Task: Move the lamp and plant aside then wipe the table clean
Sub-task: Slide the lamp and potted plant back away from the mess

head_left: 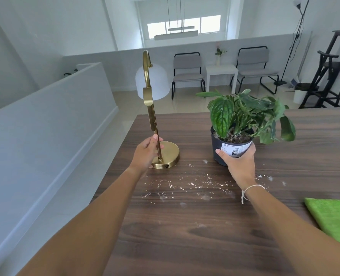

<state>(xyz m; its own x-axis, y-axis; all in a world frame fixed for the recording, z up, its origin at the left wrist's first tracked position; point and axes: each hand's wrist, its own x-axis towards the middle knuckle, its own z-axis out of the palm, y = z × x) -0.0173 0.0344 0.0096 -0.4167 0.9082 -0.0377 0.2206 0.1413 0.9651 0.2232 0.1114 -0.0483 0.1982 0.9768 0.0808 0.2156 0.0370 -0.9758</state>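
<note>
Two bare forearms reach in from the lower edge, with no sleeve visible on either; the left hand (145,154) wears no ring, watch or band, and its thumbnail is short and plain; the right hand (239,164) is likewise without rings; just behind it, around the wrist, sits a thin white string bracelet (251,189), a single cord wrapped once; its knot lies on the inner side of the wrist, and a short loose end hangs down from the knot toward the elbow.
</note>
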